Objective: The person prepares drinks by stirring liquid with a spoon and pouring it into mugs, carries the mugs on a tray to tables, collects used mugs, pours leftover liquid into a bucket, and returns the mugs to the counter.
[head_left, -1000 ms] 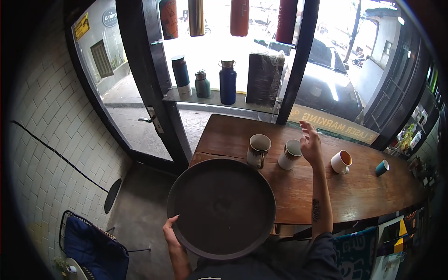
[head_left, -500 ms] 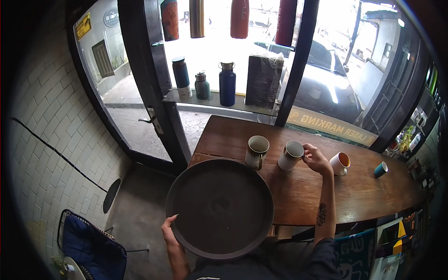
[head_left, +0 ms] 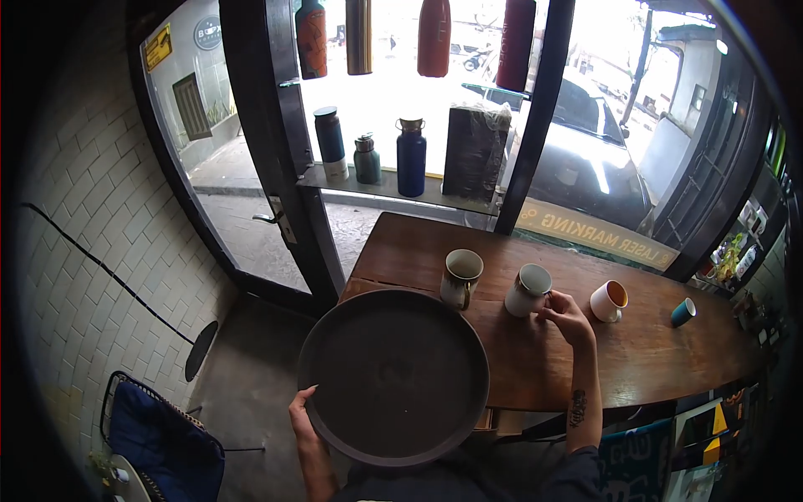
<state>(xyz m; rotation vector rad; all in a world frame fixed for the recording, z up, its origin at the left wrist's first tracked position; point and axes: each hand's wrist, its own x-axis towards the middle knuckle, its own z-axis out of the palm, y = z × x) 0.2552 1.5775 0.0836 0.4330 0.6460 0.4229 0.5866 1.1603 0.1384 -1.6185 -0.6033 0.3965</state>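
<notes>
My left hand (head_left: 306, 417) grips the left rim of a large round dark serving tray (head_left: 393, 381), thumb on top. No object lies on the tray, which I hold level before me at the table's near edge. My right hand (head_left: 570, 318) is closed on the handle of a pale mug with a brownish upper band (head_left: 525, 294); I cannot tell whether the mug's base touches the table. To its left stands a similar mug (head_left: 461, 280), close to the tray's far rim. Right of my hand are a white cup with an orange inside (head_left: 608, 303) and a small teal cup (head_left: 682, 313).
The wooden table (head_left: 636, 360) runs along the window. Several bottles, including a dark blue one (head_left: 411, 159), and a wrapped dark box (head_left: 473, 152) stand on glass shelves behind it. A blue-cushioned chair (head_left: 163, 439) is at lower left, near a door (head_left: 280, 219).
My right hand and the mug it holds have shifted slightly nearer to me and to the right. The left hand still grips the tray. The camera view has tilted a little.
</notes>
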